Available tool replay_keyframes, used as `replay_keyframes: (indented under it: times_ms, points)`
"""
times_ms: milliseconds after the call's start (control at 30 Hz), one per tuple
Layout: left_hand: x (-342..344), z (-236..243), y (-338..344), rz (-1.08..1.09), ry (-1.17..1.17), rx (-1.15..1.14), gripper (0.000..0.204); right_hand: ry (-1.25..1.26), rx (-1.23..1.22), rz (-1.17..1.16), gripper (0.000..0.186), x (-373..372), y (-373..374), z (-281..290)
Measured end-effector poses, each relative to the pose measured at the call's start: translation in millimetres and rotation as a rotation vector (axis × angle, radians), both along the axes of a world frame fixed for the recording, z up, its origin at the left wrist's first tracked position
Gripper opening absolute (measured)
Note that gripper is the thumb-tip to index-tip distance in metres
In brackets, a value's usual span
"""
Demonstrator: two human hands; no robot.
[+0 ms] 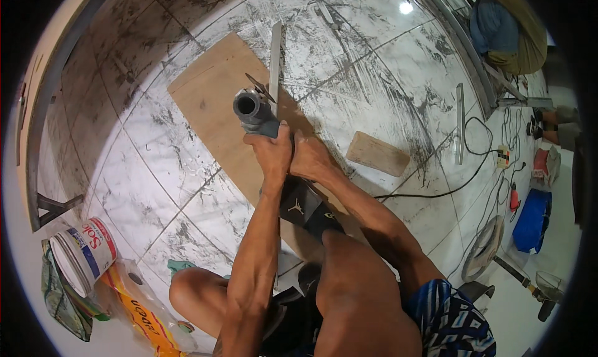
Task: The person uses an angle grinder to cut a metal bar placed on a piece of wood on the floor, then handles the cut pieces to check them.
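Note:
In front of me, my left hand is closed around a grey-blue power tool with a round, hollow end tilted up toward me. My right hand is closed against my left at the tool's right side; what its fingers hold is mostly hidden. A thin dark piece, like a disc seen edge-on, sticks out beyond the tool's end. Under the tool lies a brown wooden board. A flat metal bar extends past the board's far edge. My foot in a black shoe presses on the board below my hands.
A wooden block lies right of the board. A black cord crosses the smeared tiles. A white bucket and a yellow bag stand at lower left. Metal frames rise on both sides; another person is at upper right.

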State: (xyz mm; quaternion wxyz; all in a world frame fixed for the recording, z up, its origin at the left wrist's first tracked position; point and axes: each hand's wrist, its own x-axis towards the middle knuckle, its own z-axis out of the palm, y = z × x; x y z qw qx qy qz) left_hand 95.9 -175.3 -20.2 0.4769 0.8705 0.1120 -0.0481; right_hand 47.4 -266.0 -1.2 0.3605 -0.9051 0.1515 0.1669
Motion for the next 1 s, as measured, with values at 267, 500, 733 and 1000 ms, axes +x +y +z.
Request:
replay_keyframes:
  times_ms: [267,500,733,1000]
  points:
    - [-5,-8,-6,-0.031,-0.016,0.003,0.072,-0.03,0.054,-0.045,0.06,-5,-5,0]
    - [-16,-6,-13,-0.042,0.045,-0.058,0.071,-0.041,0.059,-0.056,0.051,-16,-12,-6]
    - [-17,-8,-11,-0.042,0.055,-0.057,0.068,-0.085,0.096,-0.075,0.061,-17,-9,-14]
    - [-19,-15,-3,-0.049,0.023,-0.012,0.068,-0.191,0.1,-0.103,0.069,-18,-2,0]
